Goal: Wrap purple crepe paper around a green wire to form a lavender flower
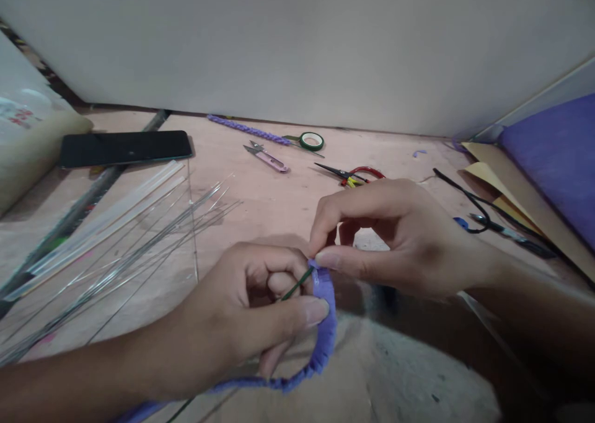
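Observation:
My left hand (253,314) grips a purple gathered fabric strip (325,336) that curves down and left below my fingers. A thin green wire stem (297,284) pokes out of the strip's top end between my thumb and fingers. My right hand (395,237) pinches the top end of the same strip with thumb and forefinger, just above my left thumb. Both hands meet over the near middle of the pinkish table (279,200).
Thin metal wires (153,243) and clear sticks (106,218) lie at left, near a black phone (125,148). Farther back lie a purple braided strip (246,129), green tape roll (311,141), thread snips (267,157) and red-handled scissors (353,175). Black pliers (506,231), tan paper and purple fabric (553,156) sit right.

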`<state>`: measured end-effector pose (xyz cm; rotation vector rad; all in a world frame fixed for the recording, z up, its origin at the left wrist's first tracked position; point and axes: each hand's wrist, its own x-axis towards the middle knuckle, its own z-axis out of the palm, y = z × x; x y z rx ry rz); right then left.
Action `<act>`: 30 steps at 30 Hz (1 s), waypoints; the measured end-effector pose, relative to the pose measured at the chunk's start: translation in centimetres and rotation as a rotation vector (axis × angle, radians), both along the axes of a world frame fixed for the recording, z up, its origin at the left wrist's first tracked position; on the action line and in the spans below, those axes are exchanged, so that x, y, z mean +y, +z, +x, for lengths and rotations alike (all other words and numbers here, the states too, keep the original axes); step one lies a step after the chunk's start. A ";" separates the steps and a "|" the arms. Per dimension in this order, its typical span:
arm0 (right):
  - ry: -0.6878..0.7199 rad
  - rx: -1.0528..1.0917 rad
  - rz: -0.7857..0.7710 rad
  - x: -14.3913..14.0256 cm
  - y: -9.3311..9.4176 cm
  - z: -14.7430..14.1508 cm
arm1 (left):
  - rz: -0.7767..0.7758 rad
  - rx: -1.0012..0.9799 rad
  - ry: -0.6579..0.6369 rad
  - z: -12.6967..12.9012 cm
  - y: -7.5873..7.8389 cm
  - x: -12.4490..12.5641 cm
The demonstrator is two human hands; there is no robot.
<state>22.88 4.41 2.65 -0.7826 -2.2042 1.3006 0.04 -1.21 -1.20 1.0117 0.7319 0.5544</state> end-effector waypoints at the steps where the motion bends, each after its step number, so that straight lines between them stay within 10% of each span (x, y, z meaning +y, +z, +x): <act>1: 0.006 -0.010 -0.010 0.0 0.1 0.0 | -0.014 -0.006 0.002 0.1 0.0 -0.1; 30: 0.171 0.103 0.241 0.2 0.0 0.6 | 0.019 0.014 -0.076 -0.5 0.0 0.1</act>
